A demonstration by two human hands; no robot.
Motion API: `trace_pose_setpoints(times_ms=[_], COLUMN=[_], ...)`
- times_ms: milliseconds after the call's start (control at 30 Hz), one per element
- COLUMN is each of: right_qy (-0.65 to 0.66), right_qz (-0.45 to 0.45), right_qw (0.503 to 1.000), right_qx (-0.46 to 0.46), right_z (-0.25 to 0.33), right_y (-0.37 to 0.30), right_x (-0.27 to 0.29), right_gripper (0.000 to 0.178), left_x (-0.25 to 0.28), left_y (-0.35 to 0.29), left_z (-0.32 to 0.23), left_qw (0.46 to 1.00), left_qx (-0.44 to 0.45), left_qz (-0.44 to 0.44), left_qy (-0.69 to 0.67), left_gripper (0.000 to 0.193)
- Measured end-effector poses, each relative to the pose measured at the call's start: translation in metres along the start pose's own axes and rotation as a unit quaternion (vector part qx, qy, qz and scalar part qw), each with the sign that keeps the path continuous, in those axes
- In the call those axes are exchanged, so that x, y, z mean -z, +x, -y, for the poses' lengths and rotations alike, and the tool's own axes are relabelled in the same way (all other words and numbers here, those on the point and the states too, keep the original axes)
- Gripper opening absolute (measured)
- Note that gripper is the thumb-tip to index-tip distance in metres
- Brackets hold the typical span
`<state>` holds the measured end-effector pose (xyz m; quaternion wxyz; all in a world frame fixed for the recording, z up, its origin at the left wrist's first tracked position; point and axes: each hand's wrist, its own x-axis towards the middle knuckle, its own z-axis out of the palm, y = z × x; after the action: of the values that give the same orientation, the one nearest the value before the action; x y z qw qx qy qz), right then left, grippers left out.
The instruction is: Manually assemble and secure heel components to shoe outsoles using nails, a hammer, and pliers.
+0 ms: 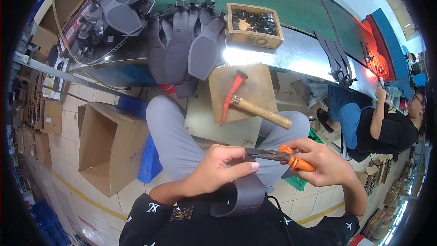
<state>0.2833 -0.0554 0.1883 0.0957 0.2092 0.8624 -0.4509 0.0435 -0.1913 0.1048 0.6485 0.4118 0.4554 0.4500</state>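
My right hand [321,161] is wrapped round the orange handles of a pair of pliers [298,163]. Their dark jaws point left, reaching the fingers of my left hand [223,164]. That hand is closed on a dark shoe sole [252,196], which curves down in front of my black shirt. Whether the jaws grip a part at the sole's end is hidden by my fingers. Beyond my hands, a hammer [264,112] with a red head and wooden handle lies on a tan board [264,79] between my knees.
Several dark heeled soles [177,48] lean over the bench edge beside a wooden box [255,41] of small black parts. More soles fill a wire basket [109,50] at left. Cardboard boxes [107,148] stand on the floor. At right, a person [380,123] sits by the bench.
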Motion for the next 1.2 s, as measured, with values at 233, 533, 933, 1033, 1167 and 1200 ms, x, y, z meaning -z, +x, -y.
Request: trace_pose_setpoints(times_ms=[233,533,933,1033,1167,1200], right_qy=[-0.006,0.003,0.008,0.006,0.001,0.007], right_qz=[-0.007,-0.009,-0.016,-0.006,-0.004,-0.009], right_qw=[1.000,1.000,1.000,1.000,1.000,1.000], right_qx=[0.001,-0.002,-0.007,-0.009,-0.009,-0.005], right_z=[0.0053,0.0043,0.0043,0.0069,0.0085,0.0066], right_y=[0.0023,-0.0026,-0.0050,-0.0032,-0.0023,-0.0020], right_x=[0.0013,-0.0005,-0.0006,0.0015,0.0021,0.0006], right_gripper=[0.027,0.029,0.025,0.024,0.024,0.023], left_x=[-0.0009,-0.0025,-0.0025,-0.0023,-0.0026,-0.0021], left_y=[-0.0006,-0.0020,-0.0040,-0.0042,-0.0039,-0.0042], left_z=[0.0049,0.0060,0.0008,0.0004,0.0021,0.0025], left_qw=[0.999,0.999,1.000,1.000,1.000,1.000], left_qx=[-0.022,-0.033,-0.016,-0.009,-0.019,-0.022], left_qz=[-0.025,-0.022,-0.017,-0.009,-0.010,-0.012], left_qy=[-0.012,-0.005,-0.001,0.002,0.002,0.006], left_gripper=[0.035,0.037,0.037,0.037,0.037,0.037])
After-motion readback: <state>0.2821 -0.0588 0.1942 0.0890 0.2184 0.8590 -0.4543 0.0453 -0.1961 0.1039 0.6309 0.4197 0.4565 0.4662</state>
